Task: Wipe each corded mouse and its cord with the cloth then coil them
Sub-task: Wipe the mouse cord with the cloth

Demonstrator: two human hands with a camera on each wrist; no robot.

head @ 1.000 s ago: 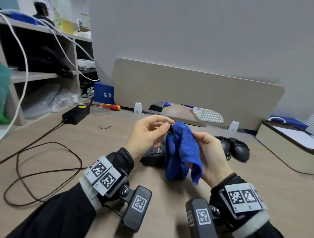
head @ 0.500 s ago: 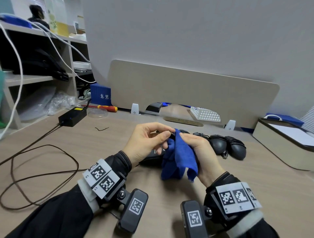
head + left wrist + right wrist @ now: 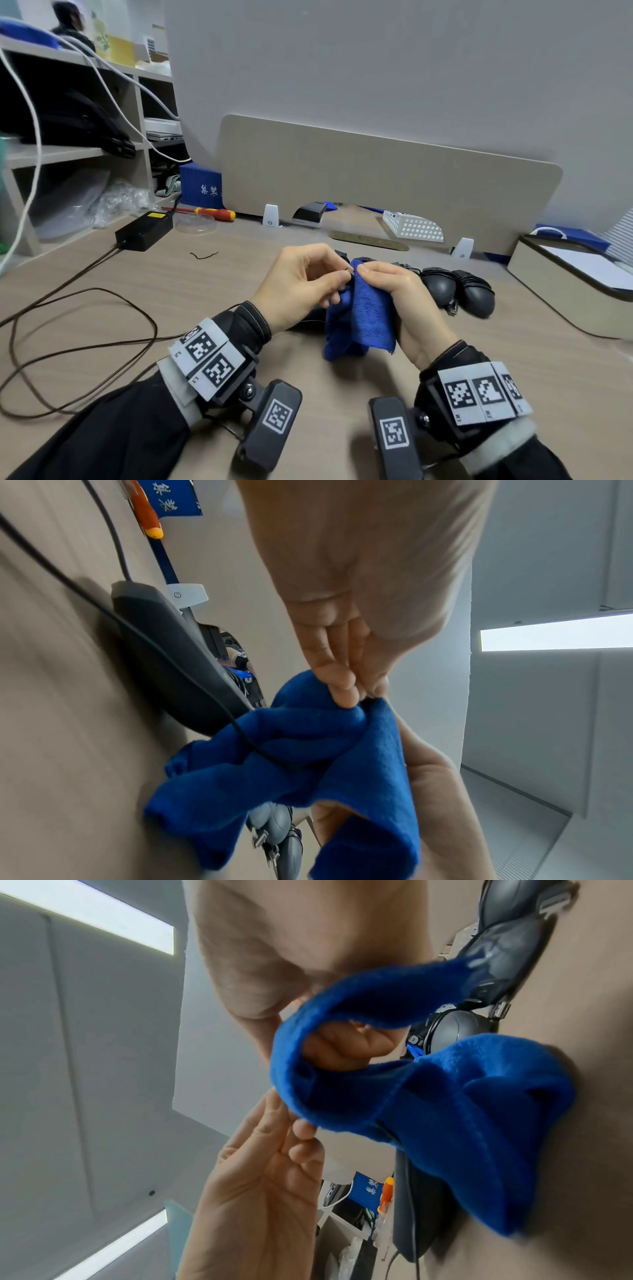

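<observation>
Office workstation: wood-grain desk (image 3: 102, 274) backed by a beige divider panel (image 3: 376, 178); left of the panel, open shelving (image 3: 68, 150), power adapter (image 3: 144, 226), screwdriver (image 3: 219, 214); right, document tray (image 3: 565, 291).

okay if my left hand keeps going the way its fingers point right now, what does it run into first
Probably the blue cloth your right hand holds up; your left hand fingertips already meet its top edge, pinching the cord there.

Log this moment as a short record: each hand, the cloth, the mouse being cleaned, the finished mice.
left hand: pinches the thin black cord at the cloth's top edge
right hand: grips the blue cloth, folded around the cord
mouse in work: on the desk, under the hands
other mice: cords wrapped, lying right of the hands
</observation>
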